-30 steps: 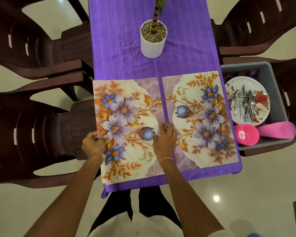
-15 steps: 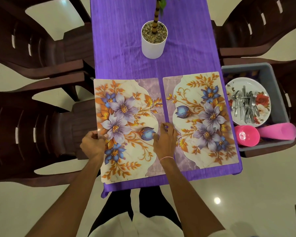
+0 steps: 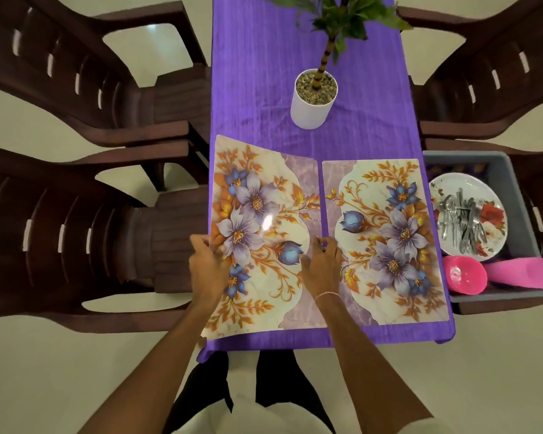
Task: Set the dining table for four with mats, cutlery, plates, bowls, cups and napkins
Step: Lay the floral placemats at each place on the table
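Tablecloth (image 3: 264,89): showing purple with fine lengthwise streaks.
Left mat (image 3: 257,233) and right mat (image 3: 386,239): both carrying cream grounds, lilac and blue flowers, orange leaves and a marbled lilac band.
Pot (image 3: 311,111): showing white, its pebbles (image 3: 315,87) brown-grey.
Chairs (image 3: 76,230): showing dark brown.
Tub (image 3: 514,170): showing grey.
Plate (image 3: 496,214): wearing white with a red rose.
Cutlery (image 3: 461,223): gleaming silver.
Cup (image 3: 464,275) and tumbler (image 3: 521,274): both glowing pink.

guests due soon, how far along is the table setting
Early. Done: the right mat lies flat on the table. In hand: the left hand and right hand hold the left mat by its side edges, outer side raised. Left: only two mats show, and the plate, cutlery and pink cups sit in the bin. No napkins in view.
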`<action>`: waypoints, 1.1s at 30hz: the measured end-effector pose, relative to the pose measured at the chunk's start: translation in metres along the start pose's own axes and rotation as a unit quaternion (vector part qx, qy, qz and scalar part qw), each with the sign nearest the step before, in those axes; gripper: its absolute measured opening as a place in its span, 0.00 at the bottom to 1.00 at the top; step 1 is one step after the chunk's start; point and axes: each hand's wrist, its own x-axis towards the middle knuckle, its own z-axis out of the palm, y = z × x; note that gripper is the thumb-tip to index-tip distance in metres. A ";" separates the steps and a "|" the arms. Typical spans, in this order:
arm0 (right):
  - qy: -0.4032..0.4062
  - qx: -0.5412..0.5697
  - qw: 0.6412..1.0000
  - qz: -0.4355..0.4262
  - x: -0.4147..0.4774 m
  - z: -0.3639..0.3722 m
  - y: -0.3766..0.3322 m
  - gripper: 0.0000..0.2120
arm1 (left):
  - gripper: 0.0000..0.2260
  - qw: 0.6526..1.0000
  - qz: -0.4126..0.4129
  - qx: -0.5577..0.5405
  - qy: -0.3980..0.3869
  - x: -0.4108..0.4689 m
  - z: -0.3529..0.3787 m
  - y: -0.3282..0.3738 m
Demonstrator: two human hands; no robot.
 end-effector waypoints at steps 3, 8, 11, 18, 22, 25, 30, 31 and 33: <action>0.009 -0.014 1.000 0.001 -0.003 -0.003 -0.004 0.26 | 0.11 0.998 0.015 0.025 -0.048 0.010 -0.006 -0.007; 0.019 0.022 0.999 0.016 -0.006 -0.002 -0.015 0.23 | 0.04 0.996 0.059 -0.021 -0.067 0.025 -0.024 -0.013; 0.040 0.176 0.982 0.048 -0.026 -0.003 -0.037 0.27 | 0.03 0.992 0.077 -0.062 -0.077 0.033 -0.059 -0.023; 0.103 0.414 0.903 0.058 -0.126 0.022 -0.152 0.26 | 0.08 0.977 0.113 -0.146 -0.104 0.052 -0.208 -0.081; 0.113 0.487 0.866 0.023 -0.180 0.033 -0.229 0.27 | 0.08 0.973 0.138 -0.158 -0.098 0.059 -0.291 -0.111; 0.091 0.523 0.847 -0.009 -0.206 0.032 -0.277 0.28 | 0.05 0.969 0.165 -0.164 -0.082 0.059 -0.346 -0.118; 0.058 0.572 0.816 -0.051 -0.222 0.023 -0.335 0.27 | 0.05 0.968 0.182 -0.161 -0.059 0.070 -0.413 -0.118; 0.050 0.583 0.809 -0.056 -0.222 0.022 -0.346 0.26 | 0.05 0.969 0.179 -0.159 -0.056 0.074 -0.424 -0.117; 0.030 0.602 0.795 -0.065 -0.220 0.019 -0.365 0.26 | 0.07 0.972 0.168 -0.160 -0.046 0.081 -0.442 -0.114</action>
